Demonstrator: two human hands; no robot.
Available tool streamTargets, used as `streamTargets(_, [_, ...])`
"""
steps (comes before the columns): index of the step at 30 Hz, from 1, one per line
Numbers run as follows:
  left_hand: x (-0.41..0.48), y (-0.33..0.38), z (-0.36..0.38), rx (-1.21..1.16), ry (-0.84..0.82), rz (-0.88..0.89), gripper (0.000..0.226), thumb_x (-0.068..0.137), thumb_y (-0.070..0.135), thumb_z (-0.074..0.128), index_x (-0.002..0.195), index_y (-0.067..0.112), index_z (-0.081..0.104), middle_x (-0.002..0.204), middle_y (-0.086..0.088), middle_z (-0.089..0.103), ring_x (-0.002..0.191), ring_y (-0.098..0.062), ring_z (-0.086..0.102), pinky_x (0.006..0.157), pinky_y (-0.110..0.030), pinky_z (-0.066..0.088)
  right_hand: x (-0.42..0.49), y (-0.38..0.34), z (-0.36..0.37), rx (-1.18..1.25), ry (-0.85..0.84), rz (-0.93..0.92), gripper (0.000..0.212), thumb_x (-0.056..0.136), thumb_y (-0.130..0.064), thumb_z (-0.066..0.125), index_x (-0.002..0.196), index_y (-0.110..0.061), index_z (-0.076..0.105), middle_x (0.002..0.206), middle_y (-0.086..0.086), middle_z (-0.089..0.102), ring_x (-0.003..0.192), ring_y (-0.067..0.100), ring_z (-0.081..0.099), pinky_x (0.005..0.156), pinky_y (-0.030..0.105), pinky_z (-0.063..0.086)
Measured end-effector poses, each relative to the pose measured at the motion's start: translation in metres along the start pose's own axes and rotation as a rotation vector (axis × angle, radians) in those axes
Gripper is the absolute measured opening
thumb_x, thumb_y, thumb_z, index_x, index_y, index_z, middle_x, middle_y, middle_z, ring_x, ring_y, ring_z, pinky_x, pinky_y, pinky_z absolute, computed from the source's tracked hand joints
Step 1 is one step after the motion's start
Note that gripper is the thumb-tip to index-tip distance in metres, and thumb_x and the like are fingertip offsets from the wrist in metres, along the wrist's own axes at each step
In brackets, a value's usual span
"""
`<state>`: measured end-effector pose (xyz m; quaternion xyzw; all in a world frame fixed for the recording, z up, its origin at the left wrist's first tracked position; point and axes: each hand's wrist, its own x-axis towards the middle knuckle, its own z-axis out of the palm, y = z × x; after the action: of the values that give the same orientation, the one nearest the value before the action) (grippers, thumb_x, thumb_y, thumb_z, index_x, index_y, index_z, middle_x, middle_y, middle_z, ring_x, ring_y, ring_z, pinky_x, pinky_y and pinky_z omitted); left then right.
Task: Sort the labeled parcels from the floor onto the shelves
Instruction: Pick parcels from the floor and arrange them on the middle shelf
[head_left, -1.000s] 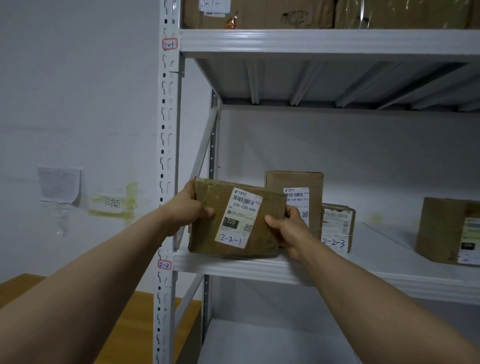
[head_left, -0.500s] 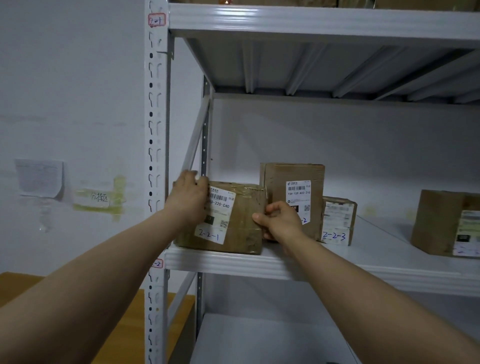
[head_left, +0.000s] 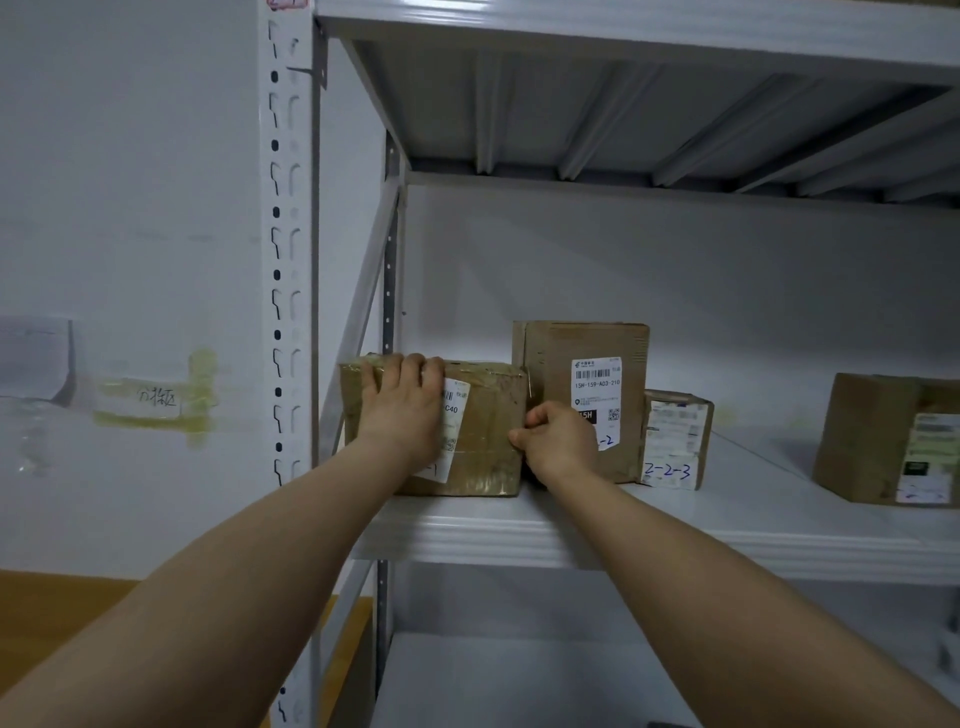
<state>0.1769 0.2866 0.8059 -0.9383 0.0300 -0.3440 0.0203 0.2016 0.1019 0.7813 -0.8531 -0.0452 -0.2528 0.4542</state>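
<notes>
Placing step: parcel (head_left: 488, 431) is seated on shelf (head_left: 571, 535), centre-left of frame (label half covered). Top edge is hooked by left hand (head_left: 402, 415), fingers together; right edge is pinched by right hand (head_left: 558, 441). Release probably needed next.

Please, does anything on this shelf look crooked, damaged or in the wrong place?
Nothing serious. The taped parcel, gripped by the left hand and right hand, has wrinkled tape across its front. It sits flat on the shelf, beside the tall parcel.
</notes>
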Motion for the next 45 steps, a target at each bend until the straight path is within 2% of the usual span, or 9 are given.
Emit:
streamTargets(6, [0.007,-0.002,0.013,-0.027,0.048,-0.005,0.081,0.077,0.028,0.068,0.145,0.017,0.024,0.143,-0.012,0.034,0.140,-0.034,0.025,0.117,-0.062,0.016,0.006,0.016,-0.005,0.142,0.178,0.079,0.030,0.097,-0.035,0.058,0.080,-0.011,0.064,0.081,0.012,0.072,0.082,0.034,0.070,0.079,0.050,0.058])
streamTargets(16, [0.010,0.008,0.023,-0.026,0.081,-0.037,0.089,0.076,0.024,0.072,0.148,0.015,0.020,0.150,-0.012,0.028,0.146,-0.034,0.016,0.117,-0.061,0.005,0.003,0.021,-0.010,0.155,0.147,0.137,0.032,0.096,-0.032,0.058,0.075,-0.008,0.064,0.079,0.015,0.072,0.082,0.038,0.069,0.081,0.052,0.058])
streamTargets(24, [0.016,-0.007,0.025,-0.059,0.058,-0.002,0.093,0.073,0.029,0.076,0.148,0.018,0.021,0.150,-0.011,0.030,0.146,-0.034,0.017,0.118,-0.061,0.011,-0.007,0.022,-0.012,0.128,0.078,0.120,0.030,0.094,-0.028,0.058,0.069,-0.011,0.064,0.070,0.011,0.072,0.074,0.036,0.070,0.077,0.051,0.059])
streamTargets(35, [0.001,0.011,0.031,-0.090,0.015,-0.002,0.113,0.078,0.033,0.069,0.154,0.024,-0.014,0.162,-0.009,-0.018,0.147,-0.032,-0.024,0.117,-0.057,-0.013,-0.014,0.021,-0.026,0.159,0.095,0.095,0.033,0.095,-0.025,0.061,0.063,-0.019,0.060,0.054,0.000,0.068,0.047,0.016,0.063,0.071,0.044,0.061])
streamTargets(37, [-0.010,0.033,0.029,-0.110,0.051,0.075,0.112,0.072,0.035,0.072,0.155,0.022,-0.002,0.162,-0.010,-0.005,0.149,-0.034,-0.011,0.118,-0.055,-0.006,-0.020,0.025,-0.034,0.162,0.114,0.089,0.033,0.093,-0.025,0.062,0.061,-0.020,0.058,0.055,0.001,0.068,0.047,0.016,0.063,0.069,0.044,0.061])
streamTargets(38, [-0.016,0.048,0.027,-0.147,0.087,0.144,0.104,0.071,0.032,0.071,0.154,0.018,0.011,0.159,-0.012,0.011,0.148,-0.036,0.007,0.118,-0.054,0.008,-0.024,0.028,-0.039,0.160,0.123,0.087,0.034,0.092,-0.026,0.063,0.060,-0.019,0.058,0.055,0.002,0.068,0.046,0.016,0.063,0.069,0.044,0.061])
streamTargets(40, [-0.028,0.081,0.023,-0.223,0.145,0.336,0.068,0.074,0.024,0.064,0.138,0.013,0.042,0.134,-0.015,0.048,0.123,-0.036,0.046,0.095,-0.043,0.038,-0.031,0.037,-0.051,0.151,0.145,0.094,0.033,0.090,-0.027,0.062,0.060,-0.015,0.059,0.056,0.006,0.068,0.047,0.019,0.064,0.068,0.045,0.061])
streamTargets(43, [-0.049,0.137,0.021,-0.290,0.107,0.533,0.014,0.084,0.025,0.055,0.093,0.015,0.058,0.087,-0.009,0.068,0.079,-0.034,0.064,0.056,-0.031,0.035,-0.044,0.055,-0.079,0.095,0.193,0.108,0.028,0.080,-0.025,0.058,0.060,-0.006,0.057,0.058,0.012,0.060,0.052,0.021,0.055,0.060,0.042,0.052])
streamTargets(45, [-0.066,0.171,0.024,-0.311,0.027,0.581,0.017,0.089,0.030,0.051,0.076,0.019,0.052,0.077,-0.008,0.068,0.070,-0.033,0.063,0.053,-0.029,0.031,-0.056,0.072,-0.102,0.054,0.203,0.132,0.026,0.075,-0.025,0.057,0.053,-0.012,0.051,0.054,0.006,0.052,0.053,0.019,0.045,0.056,0.035,0.040])
